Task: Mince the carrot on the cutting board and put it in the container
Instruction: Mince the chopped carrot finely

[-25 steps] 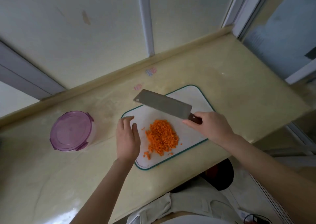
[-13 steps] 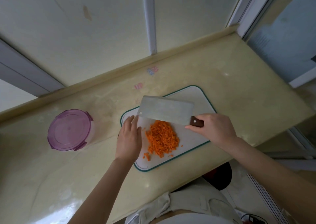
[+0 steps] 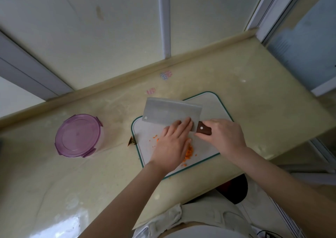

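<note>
Pale yellow marbled countertop (image 3: 254,92) with a raised ledge (image 3: 109,86) along its far edge. Two small pastel stickers (image 3: 165,75) (image 3: 151,91) lie near the ledge, and a brown scrap (image 3: 131,141) sits on the surface. Behind are cream wall panels (image 3: 109,28), one bearing a brownish stain (image 3: 99,13), divided by a white vertical strip (image 3: 164,19). At right is a glass pane (image 3: 305,43).

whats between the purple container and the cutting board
Head view: mostly bare counter, plus one small brown scrap beside the cutting board's left edge, well clear of the container.
</note>
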A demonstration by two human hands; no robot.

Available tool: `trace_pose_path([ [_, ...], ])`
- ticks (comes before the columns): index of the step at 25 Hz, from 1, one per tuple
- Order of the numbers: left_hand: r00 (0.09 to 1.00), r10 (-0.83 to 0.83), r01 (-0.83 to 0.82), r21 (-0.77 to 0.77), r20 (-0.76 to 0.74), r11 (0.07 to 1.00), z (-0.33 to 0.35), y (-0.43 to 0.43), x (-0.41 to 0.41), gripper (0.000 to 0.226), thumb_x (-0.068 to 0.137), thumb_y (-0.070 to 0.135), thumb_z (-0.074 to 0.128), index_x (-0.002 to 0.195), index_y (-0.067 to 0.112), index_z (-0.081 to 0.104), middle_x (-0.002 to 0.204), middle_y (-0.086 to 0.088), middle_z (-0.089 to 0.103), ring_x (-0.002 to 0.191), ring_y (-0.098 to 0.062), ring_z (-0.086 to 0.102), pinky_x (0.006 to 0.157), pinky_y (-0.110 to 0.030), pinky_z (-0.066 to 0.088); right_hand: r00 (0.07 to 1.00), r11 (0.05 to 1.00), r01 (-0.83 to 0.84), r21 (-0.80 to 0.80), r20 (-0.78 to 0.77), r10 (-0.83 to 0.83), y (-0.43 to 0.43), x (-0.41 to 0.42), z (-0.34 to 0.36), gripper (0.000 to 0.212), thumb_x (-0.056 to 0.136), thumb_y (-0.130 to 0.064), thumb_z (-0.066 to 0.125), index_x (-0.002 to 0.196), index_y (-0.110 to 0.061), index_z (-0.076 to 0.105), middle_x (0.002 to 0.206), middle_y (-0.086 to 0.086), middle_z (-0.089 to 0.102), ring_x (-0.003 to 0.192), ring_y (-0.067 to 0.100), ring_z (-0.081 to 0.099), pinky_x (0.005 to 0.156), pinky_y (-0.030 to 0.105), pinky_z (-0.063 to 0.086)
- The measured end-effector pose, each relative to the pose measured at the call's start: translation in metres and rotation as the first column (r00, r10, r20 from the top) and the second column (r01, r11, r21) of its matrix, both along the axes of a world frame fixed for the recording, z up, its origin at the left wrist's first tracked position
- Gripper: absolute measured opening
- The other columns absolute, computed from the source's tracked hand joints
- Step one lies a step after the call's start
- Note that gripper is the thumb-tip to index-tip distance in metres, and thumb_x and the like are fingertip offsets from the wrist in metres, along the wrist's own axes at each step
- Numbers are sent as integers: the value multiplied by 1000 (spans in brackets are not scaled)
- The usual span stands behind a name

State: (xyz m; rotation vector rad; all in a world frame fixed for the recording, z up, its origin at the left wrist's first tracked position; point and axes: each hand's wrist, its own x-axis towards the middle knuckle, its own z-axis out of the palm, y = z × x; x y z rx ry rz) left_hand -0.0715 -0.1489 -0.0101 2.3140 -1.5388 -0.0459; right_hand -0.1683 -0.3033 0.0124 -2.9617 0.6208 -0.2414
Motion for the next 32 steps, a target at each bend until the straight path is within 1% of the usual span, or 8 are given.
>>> trace_pose_path([
  [5, 999, 42, -42, 15, -4, 999, -27, 37, 5, 35, 94, 25, 38, 119, 11, 59, 116, -4, 59, 107, -23, 52, 89, -32, 36, 994, 993, 110, 53, -34, -108, -6, 2, 6, 41, 70, -57, 75, 65, -17, 63, 53, -1, 57, 49, 20, 56, 41, 23, 17],
  [8, 988, 149, -147, 74, -27, 986, -42, 57, 9, 34, 93, 26, 36, 110, 12, 61, 106, -3, 60, 100, -23, 57, 87, -29, 34, 978, 877, 210, 433, -90, -189, -11, 7, 12, 41, 84, -52, 62, 66, -16, 56, 55, -2, 51, 49, 11, 46, 48, 29, 29],
  [12, 971, 241, -237, 129, -8, 963, -53, 60, 18, 35, 92, 25, 35, 112, 12, 60, 109, -4, 61, 104, -24, 58, 91, -36, 46, 950, 182, 242, 953, -194, -245, -14, 21, 18, 44, 97, -42, 45, 72, -8, 56, 55, 5, 49, 38, 11, 36, 41, 23, 30],
  [15, 952, 306, -304, 166, 11, 938, -55, 54, 29, 37, 90, 24, 34, 108, 9, 62, 107, -8, 63, 102, -27, 61, 88, -39, 50, 920, -4, 342, 940, -336, -203, -18, 38, 27, 46, 99, -43, 33, 70, -10, 46, 50, 4, 44, 38, 16, 32, 40, 23, 27],
  [20, 927, 374, -359, 238, -17, 902, -62, 48, 47, 37, 89, 27, 33, 105, 10, 62, 105, -8, 62, 99, -28, 60, 85, -38, 50, 920, -2, 362, 932, -358, -158, -26, 77, 27, 48, 99, -44, 30, 67, -12, 44, 50, 5, 44, 36, 16, 34, 39, 22, 27],
  [23, 924, 376, -343, 300, -60, 890, -65, 46, 55, 37, 90, 28, 32, 105, 11, 61, 106, -8, 59, 100, -28, 58, 84, -39, 50, 965, 402, 260, 878, -230, -123, -33, 107, 9, 47, 98, -46, 41, 69, -11, 56, 52, 1, 50, 39, 12, 40, 44, 24, 31],
  [25, 926, 365, -321, 304, -100, 897, -65, 45, 59, 34, 91, 26, 34, 109, 11, 59, 109, -9, 57, 101, -28, 55, 86, -39, 47, 973, 515, 216, 829, -225, -45, -35, 128, 1, 47, 97, -48, 43, 69, -12, 57, 52, -1, 47, 40, 11, 39, 47, 25, 31],
  [32, 769, 588, -623, -84, -251, 778, -32, 28, 85, 38, 94, 16, 34, 126, 1, 49, 123, -14, 51, 114, -29, 48, 97, -38, 41, 840, 140, 440, 887, -461, 285, -41, 154, 6, 53, 99, -51, 23, 67, -12, 38, 49, 4, 40, 39, 18, 38, 40, 25, 33],
])
